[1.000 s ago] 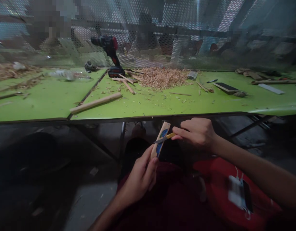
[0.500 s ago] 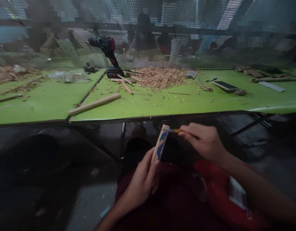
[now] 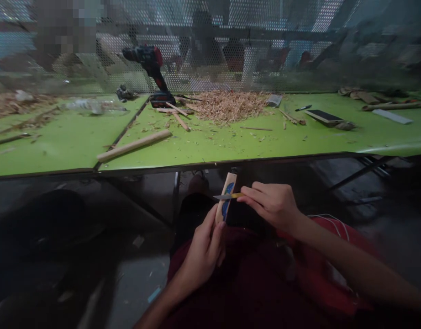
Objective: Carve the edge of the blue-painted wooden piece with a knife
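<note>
Head view: the left hand (image 3: 204,244) grips a flat, pale, blue-patched wooden strip (image 3: 224,206), which projects beyond its fingertips; the right hand (image 3: 274,204) pinches a yellow-handled, grey-bladed knife (image 3: 228,196) across the strip. Shallow strokes away from the left fingers seem best.

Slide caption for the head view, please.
Left hand holds a pale, blue-marked wooden strip; right hand holds a yellow-handled, grey-bladed knife across it.

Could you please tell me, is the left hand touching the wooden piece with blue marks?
Touching. The head view shows the left hand gripping the lower end of the wooden piece, its fingers on both sides.
</note>
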Demonstrator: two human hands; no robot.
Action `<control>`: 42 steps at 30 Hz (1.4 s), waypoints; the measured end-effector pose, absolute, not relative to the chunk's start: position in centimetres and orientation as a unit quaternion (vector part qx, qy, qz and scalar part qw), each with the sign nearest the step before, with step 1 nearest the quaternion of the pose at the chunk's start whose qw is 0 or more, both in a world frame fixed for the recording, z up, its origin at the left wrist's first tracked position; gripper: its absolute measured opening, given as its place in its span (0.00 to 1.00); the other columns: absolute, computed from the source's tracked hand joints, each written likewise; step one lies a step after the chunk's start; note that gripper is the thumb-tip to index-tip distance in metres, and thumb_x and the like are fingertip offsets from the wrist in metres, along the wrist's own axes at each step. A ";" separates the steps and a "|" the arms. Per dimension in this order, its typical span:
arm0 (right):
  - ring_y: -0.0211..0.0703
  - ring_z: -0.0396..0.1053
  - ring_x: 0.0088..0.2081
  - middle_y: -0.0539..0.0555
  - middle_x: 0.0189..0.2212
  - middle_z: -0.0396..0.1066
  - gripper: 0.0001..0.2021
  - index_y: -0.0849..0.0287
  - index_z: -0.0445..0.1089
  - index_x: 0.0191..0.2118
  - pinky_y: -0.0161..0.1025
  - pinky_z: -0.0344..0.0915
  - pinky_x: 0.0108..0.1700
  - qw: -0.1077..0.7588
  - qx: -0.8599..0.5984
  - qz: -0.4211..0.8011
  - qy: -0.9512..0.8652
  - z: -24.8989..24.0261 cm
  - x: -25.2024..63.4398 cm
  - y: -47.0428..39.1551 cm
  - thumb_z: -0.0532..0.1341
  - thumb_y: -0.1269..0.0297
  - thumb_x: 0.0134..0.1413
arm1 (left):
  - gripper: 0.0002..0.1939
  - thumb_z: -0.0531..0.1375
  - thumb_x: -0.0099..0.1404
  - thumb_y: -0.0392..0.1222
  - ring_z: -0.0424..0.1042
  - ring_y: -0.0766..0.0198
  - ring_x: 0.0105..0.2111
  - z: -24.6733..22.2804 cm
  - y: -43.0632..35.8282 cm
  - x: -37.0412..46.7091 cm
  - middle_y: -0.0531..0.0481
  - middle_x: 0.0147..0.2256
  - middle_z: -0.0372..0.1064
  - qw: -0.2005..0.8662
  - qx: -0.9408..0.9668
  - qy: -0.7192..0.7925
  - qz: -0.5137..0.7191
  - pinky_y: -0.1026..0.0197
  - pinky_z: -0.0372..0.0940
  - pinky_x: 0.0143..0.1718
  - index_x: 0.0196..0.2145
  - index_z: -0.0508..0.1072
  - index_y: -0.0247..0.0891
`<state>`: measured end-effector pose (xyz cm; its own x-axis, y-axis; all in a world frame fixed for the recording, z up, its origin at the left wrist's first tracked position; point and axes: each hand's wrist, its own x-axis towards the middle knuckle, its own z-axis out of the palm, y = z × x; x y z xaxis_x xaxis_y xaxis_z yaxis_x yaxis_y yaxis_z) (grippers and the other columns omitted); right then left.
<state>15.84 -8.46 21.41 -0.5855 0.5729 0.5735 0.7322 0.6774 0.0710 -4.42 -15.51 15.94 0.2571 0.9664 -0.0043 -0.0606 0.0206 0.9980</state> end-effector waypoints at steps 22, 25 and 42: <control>0.34 0.55 0.23 0.48 0.21 0.66 0.16 0.56 0.77 0.36 0.38 0.46 0.28 0.215 -0.264 -0.237 -0.910 23.7 18.1 -6.7 0.56 0.53 0.65 | 0.29 0.48 0.73 0.49 0.53 0.76 0.12 16.2 -16.1 -5.1 0.62 0.18 0.53 0.626 0.551 0.381 0.398 0.73 0.51 0.13 0.66 0.51 0.35; 0.35 0.54 0.23 0.47 0.21 0.64 0.14 0.55 0.76 0.36 0.38 0.46 0.28 0.217 -0.250 -0.244 -0.912 24.1 18.4 -6.4 0.57 0.54 0.64 | 0.30 0.48 0.73 0.50 0.52 0.76 0.12 16.2 -16.2 -5.3 0.62 0.18 0.51 0.642 0.542 0.373 0.394 0.72 0.50 0.13 0.67 0.49 0.36; 0.38 0.70 0.28 0.56 0.27 0.76 0.11 0.61 0.78 0.39 0.35 0.58 0.31 0.358 -0.356 -0.273 -0.819 27.0 24.4 -3.8 0.58 0.62 0.64 | 0.27 0.49 0.72 0.50 0.51 0.77 0.14 16.9 -17.6 -6.8 0.61 0.22 0.50 0.735 0.491 0.348 0.312 0.73 0.50 0.13 0.65 0.52 0.40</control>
<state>24.36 -3.76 26.99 -0.4908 0.3877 0.7803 0.7783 0.5976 0.1927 -6.81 -17.58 16.89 0.5637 0.8002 -0.2048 -0.1171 0.3229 0.9392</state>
